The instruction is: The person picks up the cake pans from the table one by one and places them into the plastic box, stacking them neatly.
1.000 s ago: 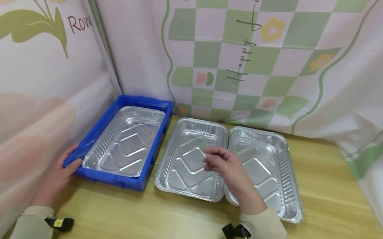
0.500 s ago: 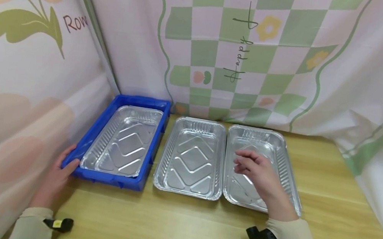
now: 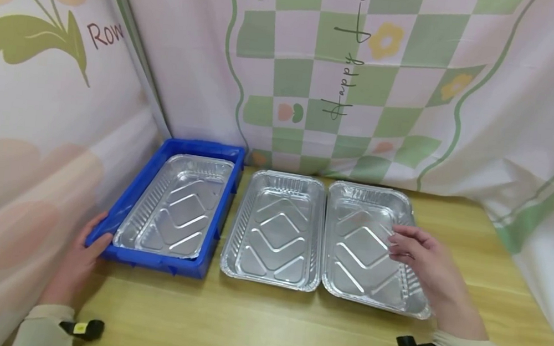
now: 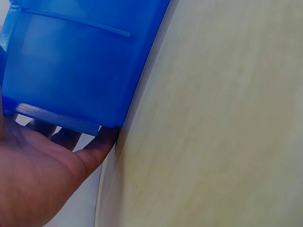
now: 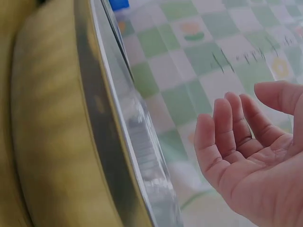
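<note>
My left hand [image 3: 81, 257] holds the front left corner of a blue plastic tray [image 3: 153, 260], thumb at its front side and fingers along the left side. The left wrist view shows the fingers [image 4: 64, 137] reaching behind the tray's edge. Inside that tray lies a foil pan [image 3: 183, 208] with nothing in it. Two more bare foil pans stand side by side on the table: a middle foil pan [image 3: 276, 231] and a right foil pan [image 3: 360, 242]. Over the right pan's right side hovers my right hand [image 3: 430, 271], holding nothing, its fingers loosely bent in the right wrist view.
The pans and tray sit on a wooden table [image 3: 242, 325]. A patterned curtain [image 3: 315, 87] closes off the back, and another printed cloth [image 3: 37, 116] hangs close along the left side of the tray. A narrow gap separates the blue tray from the middle pan.
My right hand has moved rightward from above the middle pan to the right side of the right pan. The left hand stays on the tray corner. The view has shifted slightly.
</note>
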Available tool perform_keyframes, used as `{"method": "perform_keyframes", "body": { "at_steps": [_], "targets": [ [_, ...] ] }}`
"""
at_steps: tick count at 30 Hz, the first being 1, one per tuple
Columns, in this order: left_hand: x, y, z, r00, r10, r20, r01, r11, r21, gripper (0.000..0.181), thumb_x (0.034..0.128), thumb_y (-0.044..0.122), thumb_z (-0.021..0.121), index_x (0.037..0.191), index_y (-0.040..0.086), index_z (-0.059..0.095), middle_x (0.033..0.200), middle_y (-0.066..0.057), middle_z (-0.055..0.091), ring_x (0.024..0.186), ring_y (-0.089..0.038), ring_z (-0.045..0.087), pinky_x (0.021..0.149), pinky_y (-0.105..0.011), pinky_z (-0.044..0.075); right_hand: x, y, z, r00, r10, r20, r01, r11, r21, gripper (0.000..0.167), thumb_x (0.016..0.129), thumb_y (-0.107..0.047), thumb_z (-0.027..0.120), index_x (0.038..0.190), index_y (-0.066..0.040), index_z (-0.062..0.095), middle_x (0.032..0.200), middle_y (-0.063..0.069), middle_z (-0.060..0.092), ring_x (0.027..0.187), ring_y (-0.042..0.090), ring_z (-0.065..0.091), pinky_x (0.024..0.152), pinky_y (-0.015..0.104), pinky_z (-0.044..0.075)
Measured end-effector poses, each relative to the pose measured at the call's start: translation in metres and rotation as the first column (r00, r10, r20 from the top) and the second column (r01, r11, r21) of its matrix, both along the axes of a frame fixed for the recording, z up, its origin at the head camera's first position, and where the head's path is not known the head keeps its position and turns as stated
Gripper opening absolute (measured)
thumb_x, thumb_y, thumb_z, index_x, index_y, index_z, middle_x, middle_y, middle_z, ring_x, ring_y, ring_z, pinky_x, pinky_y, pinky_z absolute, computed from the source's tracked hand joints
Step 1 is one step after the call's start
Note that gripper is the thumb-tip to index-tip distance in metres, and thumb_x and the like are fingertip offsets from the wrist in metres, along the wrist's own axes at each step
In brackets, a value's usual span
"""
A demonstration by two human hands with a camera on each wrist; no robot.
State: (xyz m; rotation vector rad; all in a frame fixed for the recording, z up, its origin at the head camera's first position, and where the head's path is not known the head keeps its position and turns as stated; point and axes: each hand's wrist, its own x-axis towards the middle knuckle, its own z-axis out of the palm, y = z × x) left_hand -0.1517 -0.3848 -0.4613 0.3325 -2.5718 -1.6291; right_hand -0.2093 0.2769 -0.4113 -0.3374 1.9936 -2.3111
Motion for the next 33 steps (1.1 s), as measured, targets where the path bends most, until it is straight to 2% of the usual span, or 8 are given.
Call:
{"method": "perform_keyframes", "body": {
  "at_steps": [5, 8, 11, 15, 17, 26, 30, 33],
  "targets": [
    [0.001, -0.001, -0.001, 1.000, -0.001, 0.016, 0.001, 1.000, -0.012, 0.068, 0.1029, 0.040, 0.049, 0.159, 0.031, 0.011, 0.158, -0.029, 0.008, 0.137, -0.051, 0.013, 0.109, -0.069, 0.010, 0.000, 0.022, -0.002, 0.999, -0.035, 0.033, 0.036, 0.999, -0.017, 0.022, 0.099, -0.001, 0.054, 0.108, -0.014, 0.069, 0.096, 0.000, 0.070, 0.083, 0.013, 0.066, 0.075, 0.024, 0.055],
    [0.002, -0.001, -0.002, 1.000, 0.004, 0.027, -0.004, 1.000, -0.002, 0.068, 0.1028, 0.041, 0.048, 0.159, 0.033, 0.010, 0.158, -0.029, 0.007, 0.137, -0.051, 0.013, 0.109, -0.069, 0.010, 0.001, 0.031, -0.003, 0.997, -0.061, 0.049, 0.061, 0.998, 0.014, 0.020, 0.099, -0.003, 0.056, 0.108, -0.015, 0.069, 0.097, -0.001, 0.069, 0.084, 0.012, 0.065, 0.075, 0.024, 0.055],
    [0.002, -0.001, -0.003, 1.000, 0.002, 0.026, -0.003, 1.000, 0.008, 0.067, 0.1028, 0.040, 0.048, 0.159, 0.034, 0.011, 0.159, -0.027, 0.007, 0.138, -0.051, 0.012, 0.109, -0.068, 0.010, 0.001, 0.040, -0.006, 0.993, -0.103, 0.065, 0.096, 0.991, 0.098, 0.017, 0.099, -0.007, 0.058, 0.110, -0.016, 0.068, 0.100, -0.004, 0.067, 0.088, 0.009, 0.063, 0.075, 0.023, 0.054],
    [0.001, -0.002, -0.003, 1.000, 0.001, 0.021, -0.001, 1.000, 0.010, 0.067, 0.1026, 0.040, 0.049, 0.158, 0.034, 0.012, 0.159, -0.027, 0.008, 0.138, -0.050, 0.014, 0.109, -0.068, 0.011, 0.002, 0.052, -0.012, 0.983, -0.169, 0.073, 0.148, 0.959, 0.241, 0.016, 0.099, -0.013, 0.060, 0.112, -0.019, 0.065, 0.104, -0.011, 0.066, 0.093, 0.005, 0.061, 0.075, 0.022, 0.052],
    [0.000, -0.001, -0.003, 1.000, 0.000, 0.023, 0.000, 1.000, 0.012, 0.067, 0.1026, 0.040, 0.049, 0.158, 0.035, 0.012, 0.159, -0.027, 0.008, 0.137, -0.050, 0.014, 0.109, -0.068, 0.011, 0.002, 0.057, -0.015, 0.980, -0.185, 0.071, 0.160, 0.951, 0.266, 0.017, 0.099, -0.012, 0.060, 0.113, -0.019, 0.066, 0.105, -0.012, 0.066, 0.094, 0.005, 0.061, 0.075, 0.022, 0.052],
    [-0.001, 0.001, 0.000, 1.000, 0.008, 0.000, -0.008, 0.999, 0.043, 0.066, 0.1033, 0.036, 0.049, 0.158, 0.035, 0.013, 0.158, -0.028, 0.009, 0.136, -0.049, 0.014, 0.111, -0.065, 0.009, 0.004, 0.067, -0.029, 0.964, -0.234, 0.125, 0.202, 0.953, 0.225, 0.023, 0.096, -0.012, 0.064, 0.118, -0.008, 0.064, 0.109, -0.014, 0.064, 0.096, 0.001, 0.059, 0.075, 0.019, 0.052],
    [-0.001, 0.002, 0.001, 1.000, 0.011, -0.008, -0.011, 0.999, 0.043, 0.065, 0.1032, 0.036, 0.049, 0.158, 0.035, 0.014, 0.157, -0.028, 0.011, 0.135, -0.049, 0.015, 0.110, -0.065, 0.010, 0.004, 0.070, -0.033, 0.959, -0.224, 0.173, 0.182, 0.956, 0.228, 0.030, 0.095, -0.014, 0.066, 0.123, -0.005, 0.061, 0.111, -0.012, 0.064, 0.097, 0.004, 0.059, 0.076, 0.021, 0.052],
    [0.000, 0.002, 0.000, 1.000, 0.013, -0.004, -0.012, 0.999, 0.040, 0.066, 0.1029, 0.036, 0.050, 0.158, 0.035, 0.014, 0.157, -0.027, 0.011, 0.136, -0.048, 0.014, 0.110, -0.065, 0.010, 0.003, 0.072, -0.036, 0.961, -0.203, 0.189, 0.163, 0.964, 0.208, 0.028, 0.094, -0.012, 0.067, 0.121, -0.004, 0.064, 0.108, -0.009, 0.067, 0.095, 0.008, 0.062, 0.076, 0.023, 0.053]
  ]
}}
